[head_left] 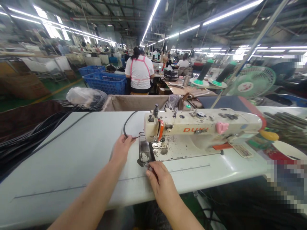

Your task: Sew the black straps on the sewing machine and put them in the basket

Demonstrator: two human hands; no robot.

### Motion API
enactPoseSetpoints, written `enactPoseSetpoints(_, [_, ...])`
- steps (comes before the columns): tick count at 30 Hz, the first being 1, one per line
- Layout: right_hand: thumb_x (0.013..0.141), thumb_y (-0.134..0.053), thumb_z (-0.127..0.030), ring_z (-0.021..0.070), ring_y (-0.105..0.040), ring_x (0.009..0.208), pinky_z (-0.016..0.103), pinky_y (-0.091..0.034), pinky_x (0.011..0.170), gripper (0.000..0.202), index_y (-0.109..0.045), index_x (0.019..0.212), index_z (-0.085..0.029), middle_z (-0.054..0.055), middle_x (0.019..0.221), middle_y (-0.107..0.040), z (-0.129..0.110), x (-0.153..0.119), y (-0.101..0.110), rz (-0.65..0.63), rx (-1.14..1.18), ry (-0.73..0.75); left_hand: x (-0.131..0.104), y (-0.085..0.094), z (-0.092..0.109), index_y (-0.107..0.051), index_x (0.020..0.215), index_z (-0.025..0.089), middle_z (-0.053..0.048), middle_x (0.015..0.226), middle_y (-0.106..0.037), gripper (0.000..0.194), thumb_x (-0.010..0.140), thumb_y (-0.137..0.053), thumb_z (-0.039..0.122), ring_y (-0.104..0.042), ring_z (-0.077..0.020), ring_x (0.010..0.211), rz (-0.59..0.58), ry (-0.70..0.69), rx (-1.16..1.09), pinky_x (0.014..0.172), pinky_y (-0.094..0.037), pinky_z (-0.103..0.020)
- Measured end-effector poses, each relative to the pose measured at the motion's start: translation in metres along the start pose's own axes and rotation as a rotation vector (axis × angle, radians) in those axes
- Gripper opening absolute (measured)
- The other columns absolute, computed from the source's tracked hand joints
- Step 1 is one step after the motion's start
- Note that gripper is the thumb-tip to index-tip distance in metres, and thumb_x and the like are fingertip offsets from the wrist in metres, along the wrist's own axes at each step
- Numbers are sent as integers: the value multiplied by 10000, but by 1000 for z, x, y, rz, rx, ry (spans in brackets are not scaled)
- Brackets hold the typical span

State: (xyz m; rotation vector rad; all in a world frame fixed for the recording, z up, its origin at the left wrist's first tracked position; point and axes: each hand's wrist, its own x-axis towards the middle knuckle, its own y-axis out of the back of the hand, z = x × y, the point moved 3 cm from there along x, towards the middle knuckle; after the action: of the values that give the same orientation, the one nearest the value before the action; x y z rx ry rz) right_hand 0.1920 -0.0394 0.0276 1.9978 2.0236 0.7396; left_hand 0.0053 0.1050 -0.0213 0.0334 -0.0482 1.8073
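Note:
My left hand [122, 147] is closed in a pinch on a thin dark strip [125, 127], left of the needle area. The strip curves from the table's back edge down to these fingers. The sewing machine [177, 124], cream-coloured with orange lettering, stands on the white table. Another dark length of strip [152, 152] runs from beneath the presser foot [158, 143] toward me. At its near end my right hand [161, 179] is closed, thumb and forefinger together on the strip. A small shiny piece [146, 165] shows at those fingertips; its kind is unclear.
The white tabletop [79, 150] carries a printed ruler line. Bundled dark strips [31, 137] hang at the left. Behind the table are a fabric-lined bin [136, 103], blue crates [105, 82] and a seated person [140, 72]. Thread cones [203, 72] and a green fan [254, 82] stand right.

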Motion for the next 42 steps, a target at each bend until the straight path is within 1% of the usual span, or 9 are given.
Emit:
enactPoseSetpoints(6, [981, -558, -562, 129, -559, 594, 248, -441, 559, 421, -733, 948, -181, 26, 755, -716, 6, 14, -31, -181, 385, -262, -42, 30, 4, -600, 1004, 187, -92, 1011, -757, 411, 844, -733, 542, -757, -259, 1071, 52, 17, -183, 1066, -577, -469])
enactPoseSetpoints(10, [860, -669, -680, 77, -447, 501, 210, -319, 470, 534, -727, 858, -149, 17, 698, -692, 18, 29, -49, -206, 632, -425, -72, 46, 10, -618, 1026, 214, -101, 1123, -776, 390, 881, -701, 567, -747, -280, 1121, 75, -6, -50, 1038, -589, -449])
enactPoseSetpoints(23, [864, -561, -738, 55, -242, 440, 230, -194, 455, 589, -669, 815, -162, -40, 608, -527, 5, 51, -72, -376, 651, -394, -124, 78, 21, -640, 1003, 251, -116, 1163, -779, 350, 894, -685, 580, -732, -300, 1162, 62, -84, 127, 1046, -581, -434])
enactPoseSetpoints(26, [943, -483, -642, 88, -296, 480, 243, -244, 487, 504, -648, 801, -188, -50, 602, -480, 1, 49, -67, -348, 539, -322, -129, 80, 25, -652, 984, 253, -116, 1140, -788, 361, 882, -688, 597, -741, -300, 1141, 70, -72, 112, 1033, -591, -430])
enactPoseSetpoints(29, [904, -644, -454, 137, -447, 655, 265, -369, 625, 261, -625, 821, -207, -24, 721, -531, -3, 44, -51, -232, 343, -217, -127, 86, 27, -670, 969, 249, -109, 1084, -801, 403, 857, -694, 635, -765, -301, 1065, 60, -46, 140, 974, -617, -424])
enactPoseSetpoints(33, [839, -723, -189, 241, -578, 930, 353, -457, 840, 115, -670, 941, -195, 62, 955, -634, -2, 27, -27, -82, -462, 33, -119, 103, 25, -697, 948, 236, -92, 986, -801, 504, 888, -574, 721, -777, -289, 915, 8, -5, 274, 873, -631, -422])
enactPoseSetpoints(35, [891, -657, -145, 267, -619, 1000, 361, -485, 848, 292, -691, 1177, -193, 101, 1071, -658, 5, 17, -19, -31, -777, 52, -114, 112, 23, -701, 887, 224, -96, 1001, -790, 534, 919, -512, 723, -761, -284, 977, -52, -9, 332, 951, -597, -424])
enactPoseSetpoints(37, [928, -603, -125, 246, -665, 962, 333, -509, 796, 503, -589, 1423, -214, 103, 1112, -677, 16, 9, -15, -35, -924, 9, -108, 120, 17, -695, 855, 210, -104, 1011, -781, 549, 902, -527, 731, -748, -281, 1015, -113, 15, 352, 1001, -569, -423])
enactPoseSetpoints(42, [965, -511, -94, 225, -735, 835, 300, -543, 700, 572, -504, 1534, -154, 97, 955, -739, 29, -1, -15, -172, -1052, -10, -90, 145, -6, -704, 1097, 156, -38, 719, -717, 647, 808, -595, 724, -665, -210, 622, -165, 205, 384, 662, -562, -356])
